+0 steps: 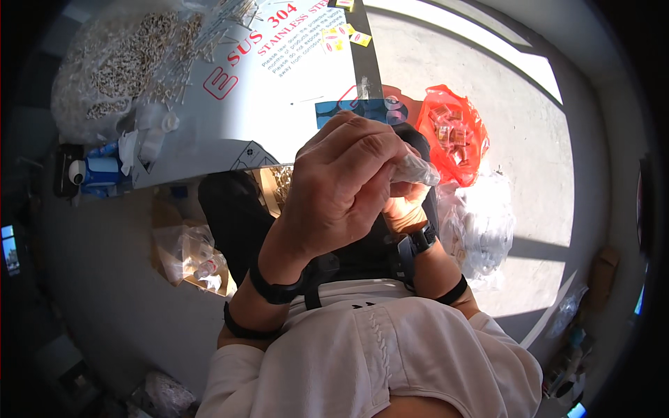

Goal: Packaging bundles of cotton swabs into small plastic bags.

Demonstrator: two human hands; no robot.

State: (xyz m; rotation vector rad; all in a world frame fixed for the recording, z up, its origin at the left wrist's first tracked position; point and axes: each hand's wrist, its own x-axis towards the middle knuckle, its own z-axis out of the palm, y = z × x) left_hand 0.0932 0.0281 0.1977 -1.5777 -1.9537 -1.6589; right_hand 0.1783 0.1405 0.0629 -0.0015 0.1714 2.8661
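My left hand (341, 181) is raised close in front of me, its fingers curled and pressed together. Behind it, and partly covered by it, my right hand (406, 207) is also closed. The two hands meet at the fingers. A crumpled whitish piece (417, 171) shows at the fingertips on the right side; I cannot tell whether it is held or wrapped round a finger. What lies inside the left fingers is hidden. Just beyond the hands, a shiny blue strip (334, 111) lies at the near right corner of the film-covered worktop (237, 132).
A clear bag of several small metal pieces (125, 70) lies on the worktop's left, with thin rods (233, 17) beside it. Small yellow labels (359, 37) lie far right. A red plastic bag (477, 143), clear bag (491, 223) and carton (171, 268) stand lower.
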